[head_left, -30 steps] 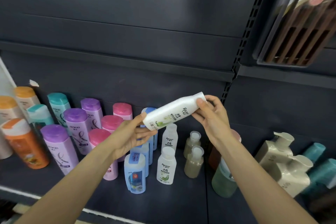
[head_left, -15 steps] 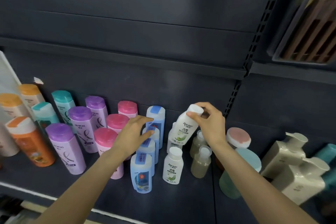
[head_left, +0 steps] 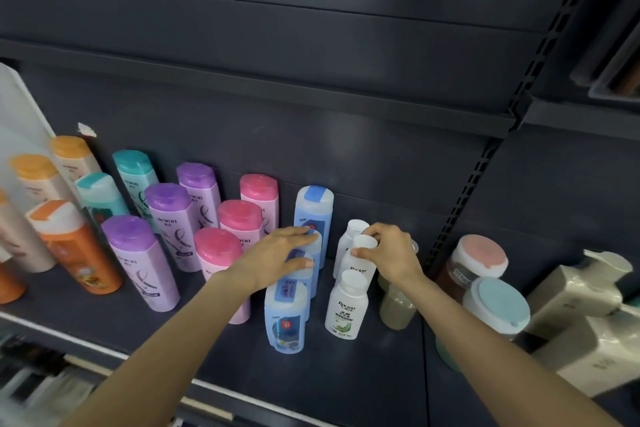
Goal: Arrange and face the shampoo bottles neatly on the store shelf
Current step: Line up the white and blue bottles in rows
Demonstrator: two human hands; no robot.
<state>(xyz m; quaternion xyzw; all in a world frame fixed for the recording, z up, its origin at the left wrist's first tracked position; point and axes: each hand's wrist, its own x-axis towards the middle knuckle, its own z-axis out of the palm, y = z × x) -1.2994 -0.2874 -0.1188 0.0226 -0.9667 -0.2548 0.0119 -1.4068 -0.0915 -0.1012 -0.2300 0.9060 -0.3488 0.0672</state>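
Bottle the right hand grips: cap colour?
White cap, white bottle; right hand holds it. Head view.

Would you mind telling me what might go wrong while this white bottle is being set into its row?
1. The right hand grips the middle white bottle by its cap, between two other white bottles; a nudge may topple the front white bottle.
2. The wrist passes over the small beige bottles, which may get knocked when it pulls back.
3. The left hand rests on the blue bottles; pressing sideways could skew that row.
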